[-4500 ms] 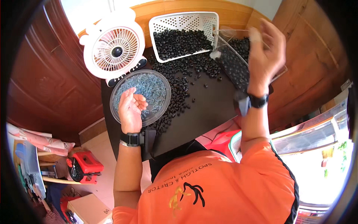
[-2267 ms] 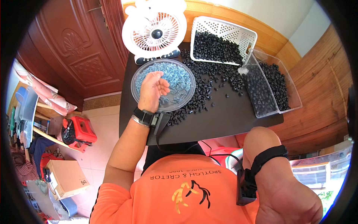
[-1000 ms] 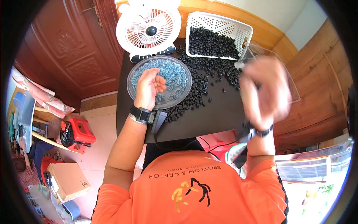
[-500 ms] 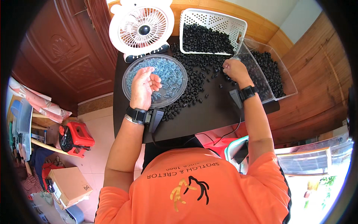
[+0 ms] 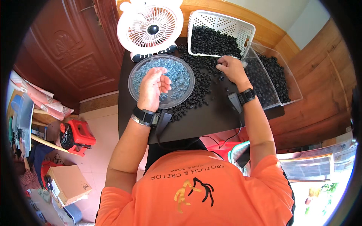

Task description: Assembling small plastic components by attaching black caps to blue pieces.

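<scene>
My left hand (image 5: 154,88) is over the near side of a round clear tray (image 5: 132,92) of small translucent blue pieces (image 5: 171,71). Its fingers are curled in with the thumb against them; whatever they hold is hidden. To the right, my right hand (image 5: 232,70) is closed in a loose pinch above loose small black ring-like pieces (image 5: 198,73) spread over the dark table. I cannot make out anything between its fingertips. Just beyond that hand stands a white perforated basket (image 5: 247,28) partly filled with the same black pieces.
A clear plastic box (image 5: 292,73) with more black pieces stands at the table's right. A white animal-shaped fan (image 5: 152,29) is behind the tray. The dark table (image 5: 177,130) ends close to my body. Cables run from my wrist devices.
My right hand has moved left, from beside the clear box's edge toward the loose black pieces. My left hand stays over the tray in the same curl. The whole view has shifted slightly.
</scene>
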`<action>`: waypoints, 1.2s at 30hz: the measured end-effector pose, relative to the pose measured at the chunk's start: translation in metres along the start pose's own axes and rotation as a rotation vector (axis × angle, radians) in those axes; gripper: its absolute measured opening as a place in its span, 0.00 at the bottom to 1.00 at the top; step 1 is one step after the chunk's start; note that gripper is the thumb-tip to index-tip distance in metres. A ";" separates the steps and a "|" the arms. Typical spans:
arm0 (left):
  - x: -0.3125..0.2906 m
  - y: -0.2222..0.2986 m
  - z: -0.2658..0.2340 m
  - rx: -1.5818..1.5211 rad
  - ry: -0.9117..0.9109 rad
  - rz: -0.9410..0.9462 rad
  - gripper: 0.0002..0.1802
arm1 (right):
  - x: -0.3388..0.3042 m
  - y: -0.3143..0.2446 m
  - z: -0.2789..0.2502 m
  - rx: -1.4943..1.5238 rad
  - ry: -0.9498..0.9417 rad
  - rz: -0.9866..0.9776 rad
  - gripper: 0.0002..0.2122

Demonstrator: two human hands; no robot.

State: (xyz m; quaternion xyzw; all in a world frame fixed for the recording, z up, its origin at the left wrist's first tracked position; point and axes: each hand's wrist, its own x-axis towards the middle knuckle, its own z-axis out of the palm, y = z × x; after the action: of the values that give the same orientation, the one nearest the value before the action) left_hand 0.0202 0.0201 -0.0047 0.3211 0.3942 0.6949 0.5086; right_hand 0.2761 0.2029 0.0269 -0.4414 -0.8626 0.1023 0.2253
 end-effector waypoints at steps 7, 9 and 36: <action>-0.003 0.001 0.005 0.074 -0.082 -0.018 0.17 | -0.004 -0.117 0.034 0.814 -0.083 -0.301 0.08; -0.004 0.001 0.006 0.037 -0.106 -0.041 0.15 | -0.006 -0.134 0.042 0.815 -0.052 -0.374 0.08; 0.002 -0.007 0.003 -0.015 -0.198 0.005 0.15 | -0.011 -0.125 0.067 0.951 -0.017 -0.452 0.09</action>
State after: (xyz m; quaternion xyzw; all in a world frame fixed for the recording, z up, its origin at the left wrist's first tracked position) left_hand 0.0251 0.0233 -0.0094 0.3852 0.3360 0.6640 0.5457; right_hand 0.1596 0.1218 0.0118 -0.0927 -0.7963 0.4348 0.4102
